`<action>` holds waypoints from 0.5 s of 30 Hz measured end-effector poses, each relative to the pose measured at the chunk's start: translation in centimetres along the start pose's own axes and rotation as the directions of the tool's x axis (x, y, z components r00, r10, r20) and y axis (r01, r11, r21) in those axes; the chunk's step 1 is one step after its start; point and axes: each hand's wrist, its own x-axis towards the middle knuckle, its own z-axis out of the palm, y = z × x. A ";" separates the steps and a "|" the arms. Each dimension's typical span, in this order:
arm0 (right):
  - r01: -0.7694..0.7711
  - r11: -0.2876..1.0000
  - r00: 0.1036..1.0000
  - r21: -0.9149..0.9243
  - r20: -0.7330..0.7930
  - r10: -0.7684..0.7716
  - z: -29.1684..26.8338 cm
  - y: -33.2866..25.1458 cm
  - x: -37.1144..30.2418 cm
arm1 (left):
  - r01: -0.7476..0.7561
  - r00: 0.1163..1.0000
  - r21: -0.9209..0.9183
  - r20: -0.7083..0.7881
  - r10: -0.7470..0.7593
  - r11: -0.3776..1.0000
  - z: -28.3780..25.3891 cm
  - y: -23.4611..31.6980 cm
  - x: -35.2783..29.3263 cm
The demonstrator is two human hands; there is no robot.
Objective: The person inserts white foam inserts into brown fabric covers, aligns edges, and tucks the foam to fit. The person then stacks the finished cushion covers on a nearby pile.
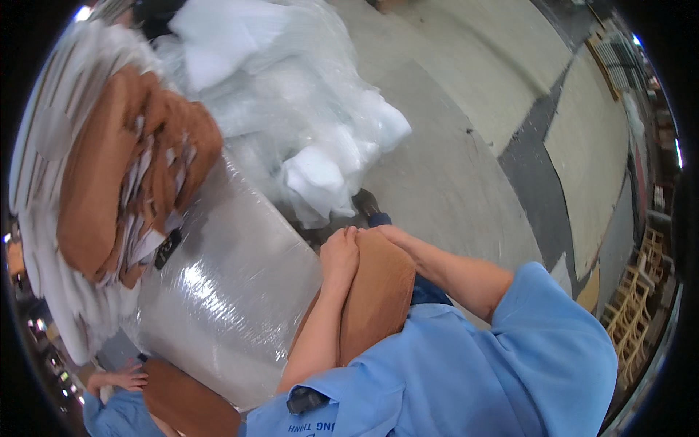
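Note:
A brown fabric-covered cushion (377,291) is held upright against my front, its far edge pointing away from me. My left hand (340,255) grips the far edge from the left, fingers bent over the fabric. Close beside it, my right hand (393,237) holds the same edge from the right; its fingertips are partly hidden behind the cushion. To my left, a pile of brown fabric covers (164,156) with white linings showing lies on the corner of a plastic-wrapped table (226,284).
White foam pieces (54,138) are stacked at the far left. A large heap of clear plastic bags with white filling (291,95) lies ahead. At lower left, a co-worker's hand (129,377) rests on another brown cushion (186,400). Wooden frames (633,309) stand far right.

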 end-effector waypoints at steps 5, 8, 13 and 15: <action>0.073 0.992 0.995 -0.103 0.071 -0.066 0.7 -0.1 -0.2 | -0.055 0.998 -0.020 0.013 0.055 0.998 -2.8 -0.2 -1.9; 0.174 0.967 0.977 -0.184 0.156 -0.146 2.8 -0.1 -3.8 | -0.060 0.998 -0.050 -0.031 0.059 0.997 -5.3 -2.6 -5.8; 0.220 0.918 0.972 -0.330 0.159 -0.175 4.1 0.2 -5.0 | 0.078 0.997 0.014 -0.025 -0.078 0.997 -7.7 -9.9 -12.7; 0.231 0.909 0.965 -0.348 0.200 -0.169 4.7 1.1 -5.3 | 0.099 0.984 0.035 -0.149 -0.093 0.994 -6.3 -12.6 -13.8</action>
